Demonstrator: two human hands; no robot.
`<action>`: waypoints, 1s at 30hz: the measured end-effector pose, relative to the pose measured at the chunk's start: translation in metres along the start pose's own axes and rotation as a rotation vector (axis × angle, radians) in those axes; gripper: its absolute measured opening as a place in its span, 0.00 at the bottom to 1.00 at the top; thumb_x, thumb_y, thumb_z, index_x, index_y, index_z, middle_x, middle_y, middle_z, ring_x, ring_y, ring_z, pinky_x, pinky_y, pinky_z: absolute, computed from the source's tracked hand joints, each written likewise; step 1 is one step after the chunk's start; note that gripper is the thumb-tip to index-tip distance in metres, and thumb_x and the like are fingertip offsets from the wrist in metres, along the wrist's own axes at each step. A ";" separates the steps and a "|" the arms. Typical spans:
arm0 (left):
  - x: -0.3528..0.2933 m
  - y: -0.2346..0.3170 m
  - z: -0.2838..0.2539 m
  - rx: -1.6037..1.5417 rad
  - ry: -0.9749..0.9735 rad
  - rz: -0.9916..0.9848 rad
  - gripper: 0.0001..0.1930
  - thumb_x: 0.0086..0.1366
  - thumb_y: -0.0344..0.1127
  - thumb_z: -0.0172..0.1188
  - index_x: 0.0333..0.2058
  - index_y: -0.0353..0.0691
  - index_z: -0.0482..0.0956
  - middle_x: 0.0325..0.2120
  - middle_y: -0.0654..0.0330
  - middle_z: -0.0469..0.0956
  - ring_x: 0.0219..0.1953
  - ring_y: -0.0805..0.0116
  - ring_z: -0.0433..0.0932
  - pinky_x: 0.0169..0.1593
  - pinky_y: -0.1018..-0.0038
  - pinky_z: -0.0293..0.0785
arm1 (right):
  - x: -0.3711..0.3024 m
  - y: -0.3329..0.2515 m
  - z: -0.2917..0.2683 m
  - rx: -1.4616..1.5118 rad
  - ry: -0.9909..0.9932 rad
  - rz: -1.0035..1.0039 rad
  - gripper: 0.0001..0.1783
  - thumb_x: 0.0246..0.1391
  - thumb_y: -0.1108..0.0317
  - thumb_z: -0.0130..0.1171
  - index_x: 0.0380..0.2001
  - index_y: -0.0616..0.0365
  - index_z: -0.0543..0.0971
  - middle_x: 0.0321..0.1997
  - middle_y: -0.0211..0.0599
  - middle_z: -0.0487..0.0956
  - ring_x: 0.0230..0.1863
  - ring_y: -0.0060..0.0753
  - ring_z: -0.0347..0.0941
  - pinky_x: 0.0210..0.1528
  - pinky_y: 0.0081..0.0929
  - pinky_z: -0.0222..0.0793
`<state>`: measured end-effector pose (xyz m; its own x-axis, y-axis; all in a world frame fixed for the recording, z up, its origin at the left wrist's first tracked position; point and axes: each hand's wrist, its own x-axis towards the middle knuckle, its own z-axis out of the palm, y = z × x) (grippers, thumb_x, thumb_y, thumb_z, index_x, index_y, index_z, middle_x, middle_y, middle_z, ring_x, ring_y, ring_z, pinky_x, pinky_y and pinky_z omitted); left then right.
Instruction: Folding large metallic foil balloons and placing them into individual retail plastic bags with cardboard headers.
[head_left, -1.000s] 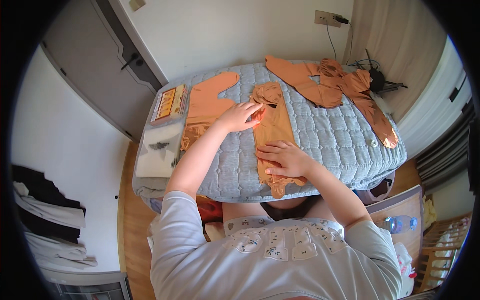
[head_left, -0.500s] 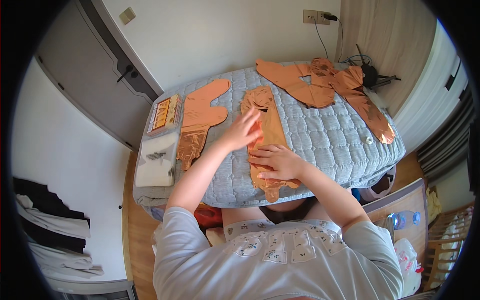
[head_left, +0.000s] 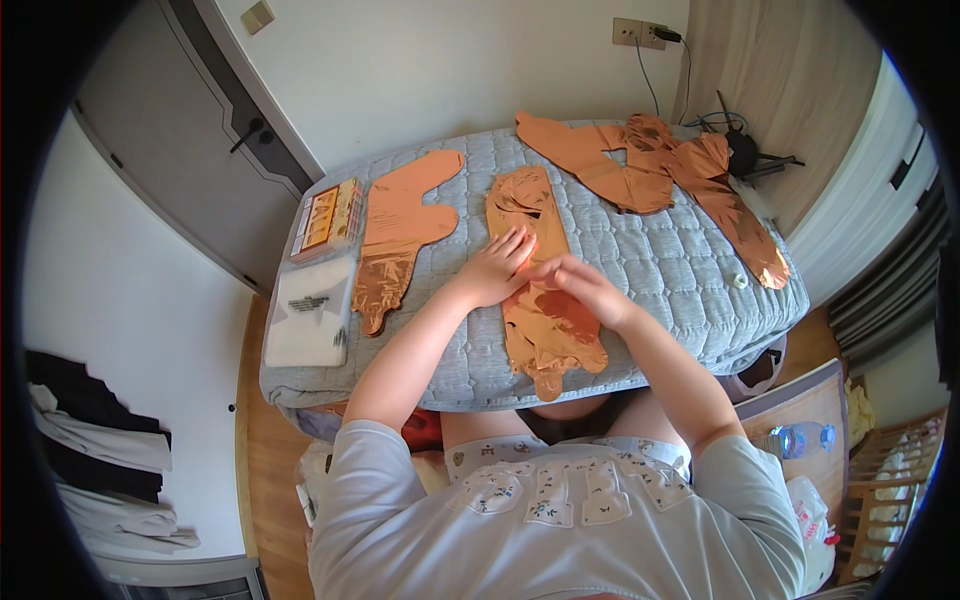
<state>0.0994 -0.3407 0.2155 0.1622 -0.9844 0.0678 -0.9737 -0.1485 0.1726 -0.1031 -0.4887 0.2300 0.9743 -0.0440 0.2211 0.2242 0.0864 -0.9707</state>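
A flat copper-coloured foil balloon (head_left: 548,335) lies lengthwise in front of me, creased, with its tab toward me. My left hand (head_left: 496,268) rests on its left side, fingers out flat and pointing away. My right hand (head_left: 585,288) is just over the balloon's middle, tilted, its fingers stretched toward the left hand's fingertips; it seems lifted a little, with a reddish reflection in the foil beneath. Neither hand grips anything. To the left lies a second flat foil balloon (head_left: 408,220), shiny and wrinkled at its near end.
More copper foil balloons (head_left: 640,170) spread over the far right of the quilted grey mattress (head_left: 670,320). At the left edge are a boxed pack (head_left: 328,218) and a clear-and-white plastic packet (head_left: 308,318). A black device with antennas (head_left: 742,152) sits in the far right corner.
My left hand has come down and nearer, onto the foil. My right hand has moved away from me and risen off the balloon's near half.
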 end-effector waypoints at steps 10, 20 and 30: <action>-0.001 -0.001 0.007 -0.040 0.096 -0.016 0.36 0.76 0.53 0.46 0.74 0.37 0.54 0.75 0.43 0.52 0.77 0.48 0.50 0.77 0.58 0.49 | 0.036 0.012 -0.027 -1.299 0.262 0.007 0.24 0.65 0.55 0.57 0.60 0.53 0.74 0.60 0.44 0.78 0.69 0.52 0.66 0.69 0.55 0.55; -0.004 0.005 0.004 -0.026 0.065 0.016 0.41 0.73 0.58 0.51 0.74 0.37 0.55 0.75 0.47 0.55 0.77 0.51 0.51 0.77 0.53 0.48 | 0.035 0.006 -0.026 -1.205 0.226 0.166 0.22 0.67 0.58 0.54 0.61 0.50 0.75 0.63 0.46 0.76 0.72 0.48 0.62 0.72 0.51 0.51; -0.005 -0.005 0.012 0.047 0.072 0.050 0.53 0.66 0.76 0.51 0.75 0.39 0.52 0.76 0.51 0.51 0.78 0.53 0.48 0.78 0.55 0.44 | -0.050 -0.021 -0.030 -1.183 0.054 0.135 0.30 0.58 0.75 0.58 0.64 0.44 0.76 0.77 0.31 0.66 0.76 0.51 0.57 0.76 0.48 0.50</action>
<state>0.1020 -0.3357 0.2025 0.1229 -0.9816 0.1464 -0.9870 -0.1055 0.1208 -0.1573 -0.5184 0.2362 0.9797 -0.1490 0.1339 -0.0682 -0.8765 -0.4766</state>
